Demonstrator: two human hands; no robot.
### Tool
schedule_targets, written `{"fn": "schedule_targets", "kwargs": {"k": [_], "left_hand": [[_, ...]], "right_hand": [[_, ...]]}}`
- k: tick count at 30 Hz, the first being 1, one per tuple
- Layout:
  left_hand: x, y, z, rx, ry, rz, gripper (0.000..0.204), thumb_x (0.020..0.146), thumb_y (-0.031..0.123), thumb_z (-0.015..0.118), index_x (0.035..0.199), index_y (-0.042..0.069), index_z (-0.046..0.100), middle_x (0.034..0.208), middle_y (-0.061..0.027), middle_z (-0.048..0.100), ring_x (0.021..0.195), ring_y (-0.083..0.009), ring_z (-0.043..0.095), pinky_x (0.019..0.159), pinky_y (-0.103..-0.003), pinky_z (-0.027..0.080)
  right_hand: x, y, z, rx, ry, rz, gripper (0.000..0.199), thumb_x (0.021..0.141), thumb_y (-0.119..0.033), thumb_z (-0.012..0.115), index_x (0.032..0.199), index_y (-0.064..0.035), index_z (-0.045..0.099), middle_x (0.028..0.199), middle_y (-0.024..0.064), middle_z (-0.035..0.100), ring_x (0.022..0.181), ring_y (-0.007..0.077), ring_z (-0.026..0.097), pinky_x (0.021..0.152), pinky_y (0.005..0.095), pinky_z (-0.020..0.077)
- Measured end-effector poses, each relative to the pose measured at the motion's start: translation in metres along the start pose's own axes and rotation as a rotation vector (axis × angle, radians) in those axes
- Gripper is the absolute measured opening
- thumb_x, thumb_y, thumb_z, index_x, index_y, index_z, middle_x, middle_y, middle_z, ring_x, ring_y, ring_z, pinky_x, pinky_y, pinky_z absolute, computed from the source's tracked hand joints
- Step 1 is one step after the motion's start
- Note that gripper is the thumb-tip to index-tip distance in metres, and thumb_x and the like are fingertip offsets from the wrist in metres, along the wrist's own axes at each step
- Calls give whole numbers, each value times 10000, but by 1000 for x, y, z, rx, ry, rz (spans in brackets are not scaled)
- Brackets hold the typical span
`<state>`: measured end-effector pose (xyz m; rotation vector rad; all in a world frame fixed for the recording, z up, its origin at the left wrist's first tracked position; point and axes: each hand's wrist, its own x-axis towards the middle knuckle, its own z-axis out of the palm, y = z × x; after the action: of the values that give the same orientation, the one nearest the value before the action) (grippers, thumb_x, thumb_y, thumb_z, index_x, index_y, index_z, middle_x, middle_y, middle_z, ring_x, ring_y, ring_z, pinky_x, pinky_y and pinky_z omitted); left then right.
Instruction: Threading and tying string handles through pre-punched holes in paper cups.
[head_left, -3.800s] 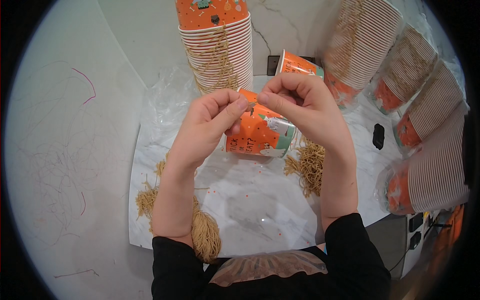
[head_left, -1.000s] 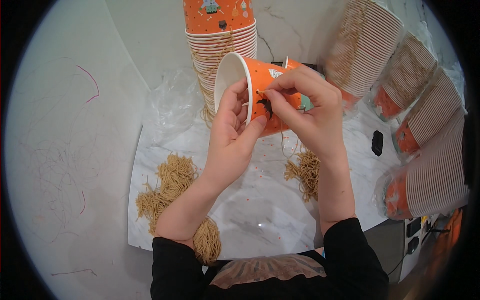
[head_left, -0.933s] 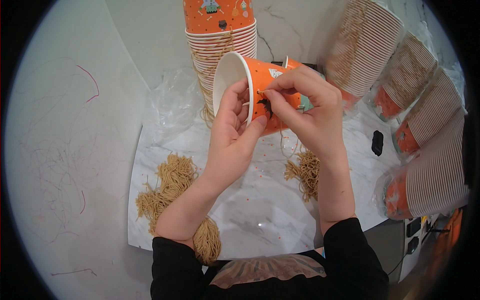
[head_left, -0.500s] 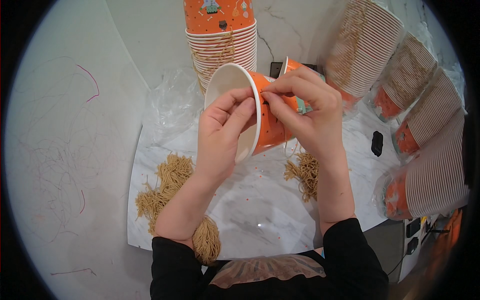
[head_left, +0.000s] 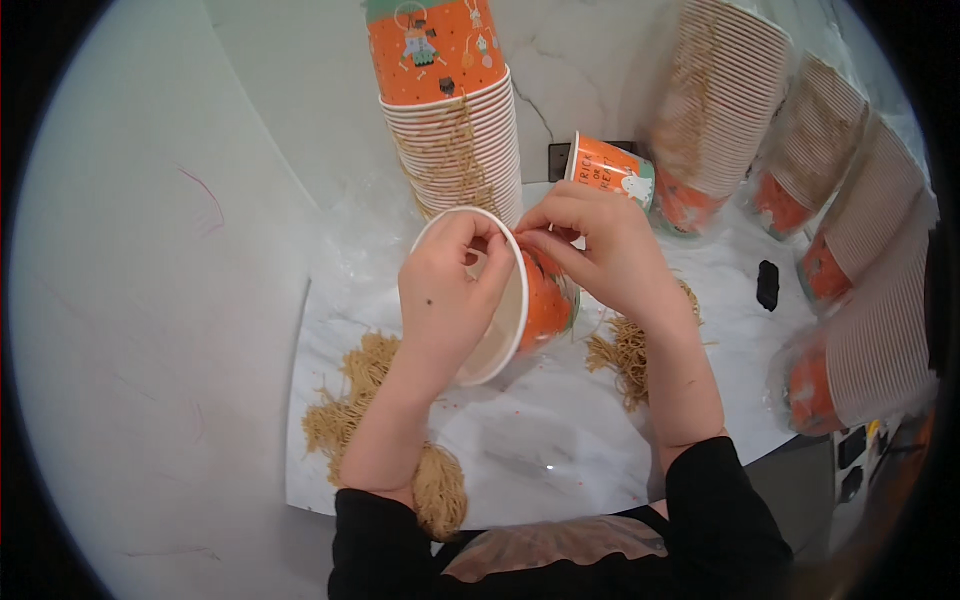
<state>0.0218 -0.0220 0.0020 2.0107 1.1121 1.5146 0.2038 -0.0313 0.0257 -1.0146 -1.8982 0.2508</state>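
Observation:
An orange paper bucket (head_left: 548,300) with a white rim lies tilted between my hands, its mouth toward the left. My left hand (head_left: 440,285) is closed on the rim, fingertips at the inner side of the wall. Just outside the rim, my right hand (head_left: 610,245) is pinched against the upper wall; whatever its fingertips hold is too small to make out. Beside my left forearm lie a loose pile of tan string (head_left: 340,410) and a rounded string bundle (head_left: 440,490). Another string bunch (head_left: 630,360) lies beside my right forearm.
A tall bucket stack (head_left: 455,140) with string along its side stands behind. One single orange bucket (head_left: 610,168) tilts near the wall. Several plastic-wrapped bucket stacks (head_left: 720,100) line the right side. A small black object (head_left: 767,286) lies on the marbled tabletop (head_left: 530,450).
The view has shifted, and the bucket and both hands now appear lower in it. The bucket's mouth shows more toward me. My right fingers have moved closer to the rim.

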Motion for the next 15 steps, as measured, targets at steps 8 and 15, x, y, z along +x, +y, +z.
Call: {"fn": "schedule_targets", "kwargs": {"k": [8, 15], "left_hand": [[3, 11, -11, 457, 27, 345, 66, 839, 47, 643, 856, -4, 604, 1113, -151, 600, 1047, -354, 576, 864, -408, 474], [0, 18, -19, 177, -271, 28, 110, 936, 83, 575, 951, -25, 588, 945, -188, 692, 904, -333, 671, 828, -396, 511]], "right_hand": [[-5, 6, -7, -213, -39, -92, 84, 848, -110, 720, 913, -60, 705, 815, 69, 633, 717, 233, 636, 652, 335, 489], [-5, 10, -4, 199, -84, 90, 140, 843, -113, 690, 923, 1, 712, 736, 122, 709, 645, 205, 682, 619, 320, 519]]}}
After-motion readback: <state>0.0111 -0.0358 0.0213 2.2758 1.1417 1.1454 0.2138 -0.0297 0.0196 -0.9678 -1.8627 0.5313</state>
